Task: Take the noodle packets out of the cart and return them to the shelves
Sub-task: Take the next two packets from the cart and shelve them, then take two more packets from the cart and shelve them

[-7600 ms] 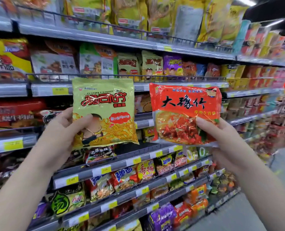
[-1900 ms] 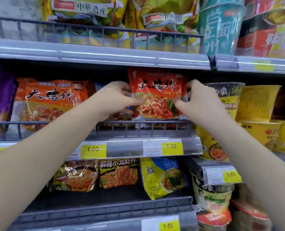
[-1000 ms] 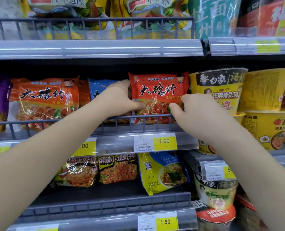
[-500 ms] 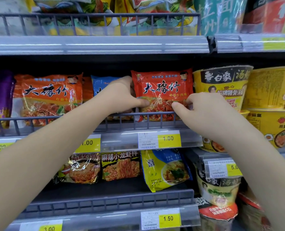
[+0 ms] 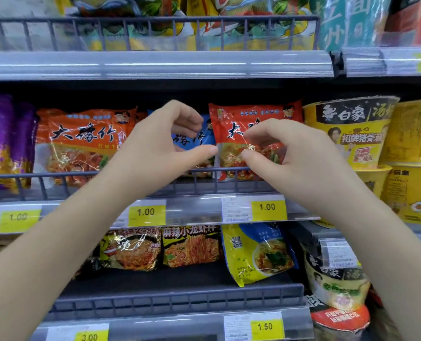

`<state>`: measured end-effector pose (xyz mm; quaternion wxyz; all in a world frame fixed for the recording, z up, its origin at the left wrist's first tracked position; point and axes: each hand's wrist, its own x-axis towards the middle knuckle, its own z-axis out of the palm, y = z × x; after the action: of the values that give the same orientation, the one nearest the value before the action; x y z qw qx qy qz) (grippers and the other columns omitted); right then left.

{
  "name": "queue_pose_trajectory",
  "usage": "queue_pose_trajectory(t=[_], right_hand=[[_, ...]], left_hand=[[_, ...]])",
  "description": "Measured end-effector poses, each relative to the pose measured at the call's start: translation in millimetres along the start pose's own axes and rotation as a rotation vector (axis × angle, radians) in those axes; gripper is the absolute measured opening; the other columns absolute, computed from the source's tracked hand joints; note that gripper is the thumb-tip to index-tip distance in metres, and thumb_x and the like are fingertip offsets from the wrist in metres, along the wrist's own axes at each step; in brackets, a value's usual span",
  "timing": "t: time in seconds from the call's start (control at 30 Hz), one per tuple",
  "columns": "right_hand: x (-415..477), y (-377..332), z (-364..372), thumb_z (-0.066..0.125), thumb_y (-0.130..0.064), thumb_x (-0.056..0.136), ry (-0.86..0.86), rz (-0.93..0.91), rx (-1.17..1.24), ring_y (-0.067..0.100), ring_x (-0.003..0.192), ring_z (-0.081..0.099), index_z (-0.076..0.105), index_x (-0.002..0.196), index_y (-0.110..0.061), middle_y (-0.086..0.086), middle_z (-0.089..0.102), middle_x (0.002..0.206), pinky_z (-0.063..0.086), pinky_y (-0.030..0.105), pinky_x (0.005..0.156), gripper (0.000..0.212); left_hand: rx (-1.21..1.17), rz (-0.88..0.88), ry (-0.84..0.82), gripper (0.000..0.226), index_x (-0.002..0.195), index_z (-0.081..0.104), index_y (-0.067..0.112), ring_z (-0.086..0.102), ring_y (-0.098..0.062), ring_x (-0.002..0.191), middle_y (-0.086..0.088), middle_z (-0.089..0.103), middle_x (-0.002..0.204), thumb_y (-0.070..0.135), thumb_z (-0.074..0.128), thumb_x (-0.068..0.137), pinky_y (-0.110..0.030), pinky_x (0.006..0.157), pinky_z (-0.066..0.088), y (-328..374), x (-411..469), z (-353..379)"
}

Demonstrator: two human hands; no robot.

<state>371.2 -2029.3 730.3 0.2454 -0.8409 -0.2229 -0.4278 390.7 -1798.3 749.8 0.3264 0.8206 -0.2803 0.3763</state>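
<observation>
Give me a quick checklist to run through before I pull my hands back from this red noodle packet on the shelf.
1. Red noodle packet upright behind the wire rail: ok.
2. Left hand clear of it, holding nothing: ok.
3. Right hand let go: cannot tell; it is curled in front of the packet.
4. Right slot: cannot tell; the orange packet further left bears the same lettering, but a blue packet sits between.
5. Neighbouring yellow bowl upright: ok.
6. Packets left in the cart: cannot tell; no cart in view.
</observation>
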Motion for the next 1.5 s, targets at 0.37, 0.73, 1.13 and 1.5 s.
queue_pose_trajectory(t=[0.37,0.73,1.13,1.5], right_hand=[[-1.3,-55.4,35.6,0.078,-0.035,0.087,-0.081,-0.170,0.625,0.002,0.106,0.069,0.069,0.115,-0.035,-0.016,0.073,0.105,0.057,0.030,0.092,0.030],[-41.9,-150.0,117.5,0.081,-0.036,0.077,-0.474,-0.280,1.306,0.009,0.099,0.074,0.069,0.116,-0.033,-0.007,0.076,0.108,0.061,0.029,0.084,0.041],[-96.0,-346.4,194.7,0.081,-0.035,0.072,-0.860,-0.405,1.568,0.013,0.099,0.074,0.070,0.116,-0.030,-0.004,0.077,0.109,0.058,0.045,0.099,0.046],[-140.8,-551.4,271.5,0.080,-0.029,0.082,-1.048,-0.422,1.551,0.010,0.105,0.073,0.070,0.119,-0.036,-0.011,0.076,0.112,0.059,0.036,0.095,0.039]], left_hand=[[-0.008,-0.039,0.059,0.049,0.123,0.060,0.028,0.065,-0.008,0.118,0.012,0.067,0.122,0.049,0.079,0.083,-0.038,0.096,0.057,3.4,-64.3,-66.8],[0.166,-0.367,0.295,0.041,0.122,0.061,0.028,0.063,-0.022,0.123,0.002,0.068,0.124,0.030,0.080,0.085,-0.043,0.099,0.054,40.4,-220.9,-144.9],[0.347,-0.595,0.578,0.043,0.119,0.063,0.022,0.065,-0.019,0.121,0.001,0.070,0.120,0.033,0.079,0.081,-0.045,0.099,0.057,64.2,-371.1,-267.8],[0.389,-0.727,0.670,0.045,0.124,0.062,0.019,0.065,-0.016,0.121,0.001,0.070,0.121,0.026,0.081,0.083,-0.029,0.094,0.057,32.3,-498.4,-426.0]])
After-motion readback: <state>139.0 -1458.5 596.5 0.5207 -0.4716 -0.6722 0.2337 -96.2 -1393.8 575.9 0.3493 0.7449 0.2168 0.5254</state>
